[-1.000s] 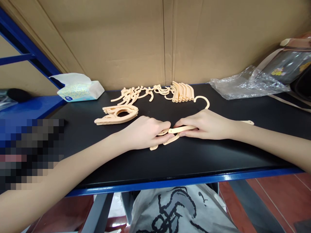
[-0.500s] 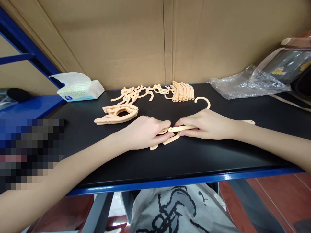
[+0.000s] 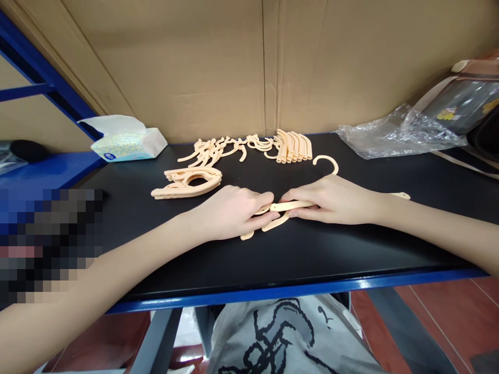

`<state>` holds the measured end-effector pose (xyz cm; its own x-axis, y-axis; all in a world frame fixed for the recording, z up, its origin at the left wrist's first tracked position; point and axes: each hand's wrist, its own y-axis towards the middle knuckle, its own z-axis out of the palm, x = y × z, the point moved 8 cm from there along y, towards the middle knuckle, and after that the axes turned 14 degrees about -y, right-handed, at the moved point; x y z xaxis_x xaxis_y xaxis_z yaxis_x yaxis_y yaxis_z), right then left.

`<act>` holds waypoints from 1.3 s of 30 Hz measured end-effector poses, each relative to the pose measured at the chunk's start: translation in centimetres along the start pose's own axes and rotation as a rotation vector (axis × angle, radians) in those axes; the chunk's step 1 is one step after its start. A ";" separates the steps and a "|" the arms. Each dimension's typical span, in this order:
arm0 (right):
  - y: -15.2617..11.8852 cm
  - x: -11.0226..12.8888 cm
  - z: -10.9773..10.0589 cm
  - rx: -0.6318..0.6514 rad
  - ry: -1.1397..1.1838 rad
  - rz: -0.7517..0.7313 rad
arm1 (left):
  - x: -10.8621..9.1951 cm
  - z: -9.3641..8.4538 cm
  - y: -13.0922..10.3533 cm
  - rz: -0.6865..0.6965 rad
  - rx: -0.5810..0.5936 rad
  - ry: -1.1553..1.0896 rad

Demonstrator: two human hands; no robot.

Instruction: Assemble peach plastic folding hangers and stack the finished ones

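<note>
My left hand [image 3: 236, 210] pinches a cream plastic hanger piece between thumb and fingers, over the middle of the black table. Facing it, my right hand [image 3: 325, 200] grips a cream hanger arm [image 3: 292, 206], whose holed end meets the piece in my left fingers. Whether the two ends are joined, I cannot tell. A curved hanger part [image 3: 275, 223] shows below the right fingertips, and the tip of another part [image 3: 247, 236] sticks out under my left hand. Beyond my right knuckles lies a hanger hook [image 3: 328, 162], its lower end hidden. One more holed end [image 3: 401, 196] shows past my right wrist.
Folded hangers [image 3: 187, 184] lie stacked left of my hands. Behind are a pile of loose hooks [image 3: 212, 150] and a row of curved arms [image 3: 293, 146]. A tissue pack [image 3: 128, 143] stands back left; a clear plastic bag [image 3: 397, 135] lies back right. Cardboard [image 3: 187, 67] backs the table.
</note>
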<state>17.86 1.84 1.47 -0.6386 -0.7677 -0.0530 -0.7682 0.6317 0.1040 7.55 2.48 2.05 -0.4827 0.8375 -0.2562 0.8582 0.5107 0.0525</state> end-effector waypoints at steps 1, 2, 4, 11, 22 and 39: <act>0.0 0.0 0.0 0.001 0.000 0.000 | 0.0 0.0 0.0 0.000 0.001 -0.002; 0.0 0.0 0.0 0.001 -0.001 -0.001 | 0.0 0.0 0.0 0.001 0.002 -0.004; 0.0 0.0 0.0 -0.002 -0.001 -0.004 | -0.1 -0.1 0.0 0.007 -0.002 -0.004; -0.1 0.0 0.0 0.004 0.002 -0.002 | -0.1 0.0 0.0 0.000 0.001 0.005; 0.1 0.1 -0.1 0.008 0.001 0.008 | 0.0 0.0 0.0 -0.016 0.011 -0.024; -0.1 0.1 -0.1 0.022 0.007 0.000 | 0.0 0.1 0.0 -0.016 0.023 0.019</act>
<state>17.85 1.72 1.54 -0.6382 -0.7685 -0.0458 -0.7691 0.6338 0.0819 7.51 2.46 1.98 -0.4992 0.8330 -0.2387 0.8541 0.5195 0.0266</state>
